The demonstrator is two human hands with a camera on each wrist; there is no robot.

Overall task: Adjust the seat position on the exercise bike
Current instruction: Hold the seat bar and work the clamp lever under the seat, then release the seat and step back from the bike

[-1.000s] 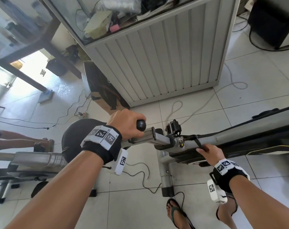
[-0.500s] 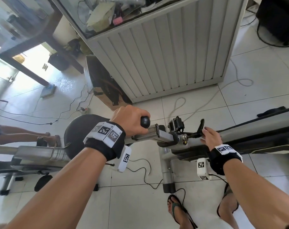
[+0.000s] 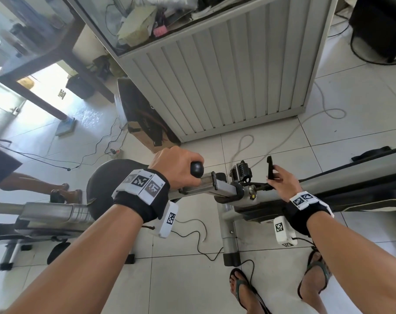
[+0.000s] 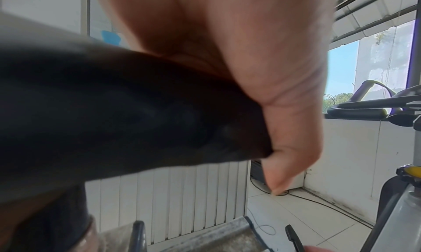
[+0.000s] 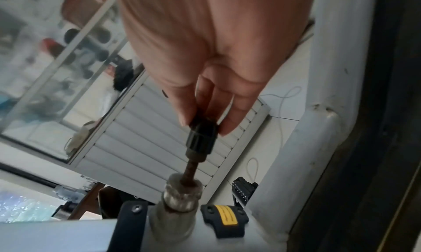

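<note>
The bike's black saddle (image 3: 108, 184) lies left of centre in the head view. My left hand (image 3: 188, 175) grips its rounded nose (image 3: 197, 169), and the left wrist view shows the fingers curled over that nose (image 4: 136, 121). A grey slider rail (image 3: 206, 188) runs from the saddle to the clamp on the seat post (image 3: 229, 234). My right hand (image 3: 275, 175) pinches the black clamp lever (image 3: 270, 168), which stands upright. In the right wrist view the fingertips (image 5: 230, 122) hold the lever's black hub (image 5: 201, 135) on a rusty threaded rod (image 5: 189, 169).
A white slatted cabinet (image 3: 226, 75) stands just beyond the bike. The grey bike frame (image 3: 351, 175) runs off to the right. Cables (image 3: 244, 143) trail over the tiled floor. Another person's legs (image 3: 33, 184) are at the left, and my sandalled feet (image 3: 242, 288) stand beside the post.
My right hand has come up from below the clamp and swung the lever from pointing toward me to standing upright. The left hand has kept its grip on the saddle nose.
</note>
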